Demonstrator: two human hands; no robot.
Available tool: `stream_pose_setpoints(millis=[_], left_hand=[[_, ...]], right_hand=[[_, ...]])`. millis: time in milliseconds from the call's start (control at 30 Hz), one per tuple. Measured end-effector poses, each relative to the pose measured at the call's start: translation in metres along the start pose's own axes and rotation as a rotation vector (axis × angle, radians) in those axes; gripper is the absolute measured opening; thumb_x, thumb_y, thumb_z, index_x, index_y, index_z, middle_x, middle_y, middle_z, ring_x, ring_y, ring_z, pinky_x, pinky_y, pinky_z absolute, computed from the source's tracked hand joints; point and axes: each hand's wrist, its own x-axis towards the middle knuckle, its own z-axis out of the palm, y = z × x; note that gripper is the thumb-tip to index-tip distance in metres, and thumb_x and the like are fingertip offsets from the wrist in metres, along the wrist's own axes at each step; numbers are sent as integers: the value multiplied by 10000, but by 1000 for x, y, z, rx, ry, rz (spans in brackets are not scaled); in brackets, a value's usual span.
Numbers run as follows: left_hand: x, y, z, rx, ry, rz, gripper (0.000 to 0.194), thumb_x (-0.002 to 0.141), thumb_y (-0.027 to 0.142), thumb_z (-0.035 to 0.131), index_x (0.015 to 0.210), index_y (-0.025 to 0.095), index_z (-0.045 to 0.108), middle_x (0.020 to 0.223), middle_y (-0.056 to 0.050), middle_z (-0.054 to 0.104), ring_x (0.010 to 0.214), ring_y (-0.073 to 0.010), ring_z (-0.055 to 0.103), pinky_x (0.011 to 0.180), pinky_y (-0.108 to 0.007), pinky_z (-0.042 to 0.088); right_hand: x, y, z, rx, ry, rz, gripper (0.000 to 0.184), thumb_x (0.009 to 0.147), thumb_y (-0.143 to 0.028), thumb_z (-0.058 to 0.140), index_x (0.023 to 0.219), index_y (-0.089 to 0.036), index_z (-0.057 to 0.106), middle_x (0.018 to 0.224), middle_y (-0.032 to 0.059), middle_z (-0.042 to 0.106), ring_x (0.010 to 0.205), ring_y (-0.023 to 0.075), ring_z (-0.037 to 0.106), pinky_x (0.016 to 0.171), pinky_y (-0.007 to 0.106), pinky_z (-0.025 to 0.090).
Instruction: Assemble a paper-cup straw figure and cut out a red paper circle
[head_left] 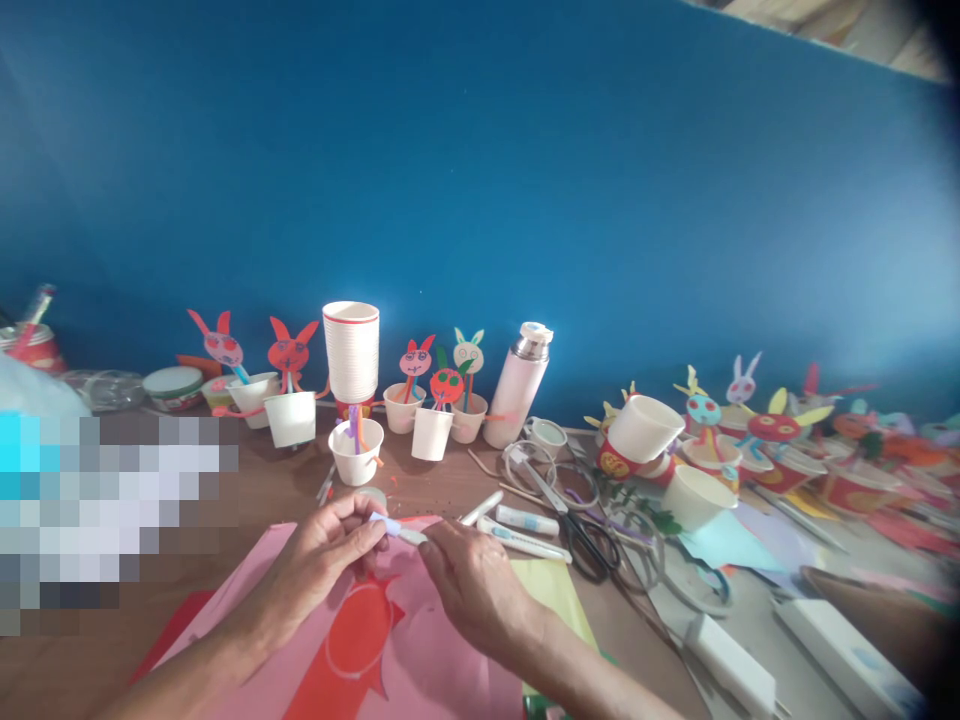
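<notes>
Between the thumb and fingers of my left hand (334,540) is pinched a small pale purple paper piece (384,522). My right hand (480,575) is closed, its fingers around a slim white object (412,537) whose tip meets the paper; its kind I cannot make out. Beneath both hands lies a pink paper sheet (427,640). On that sheet, under my left hand, rests a red paper piece (358,628) with an oval outline and jagged edges. To the right of my right hand are a white pen-like tool (523,540) and black-handled scissors (589,540).
A stack of paper cups (351,350), a white flask (517,385) and white cups with paper animal heads (291,415) stand along the blue wall. More decorated cups (772,455), a white power adapter (731,665) and cables crowd the right. Another person's arm (877,615) reaches in there.
</notes>
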Motion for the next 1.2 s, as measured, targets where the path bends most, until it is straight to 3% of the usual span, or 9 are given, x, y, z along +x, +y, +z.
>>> stream_pose_setpoints(millis=[467,633,867,1200], left_hand=[[4,-13,2,-64,52,-90,306,690,406,722,765,155,563,625,12,656,503,-80,549,493,-174,430],[4,-11,0,-26,17,-69,299,703,413,707,729,161,547,596,14,642,460,-87,533,391,-170,383],[5,-9,-3,41,-51,-72,290,736,391,683,664,149,540,581,5,652,451,-82,556,437,-179,411],[5,-15,-4,-27,-91,-94,269,732,360,697,680,155,532,585,-6,681,441,-105,595,457,-203,443]], right_hand=[[1,4,3,41,77,18,198,883,-218,471,688,-189,451,611,-33,527,532,96,443,509,204,213],[1,5,3,77,51,34,205,871,-212,483,671,-186,450,589,-39,520,511,86,407,504,205,209],[0,9,7,330,-82,66,256,896,-215,445,651,-179,513,596,-42,562,540,77,466,526,175,281],[-3,6,9,327,-44,55,261,889,-193,441,632,-174,481,578,-46,527,527,73,440,528,179,288]])
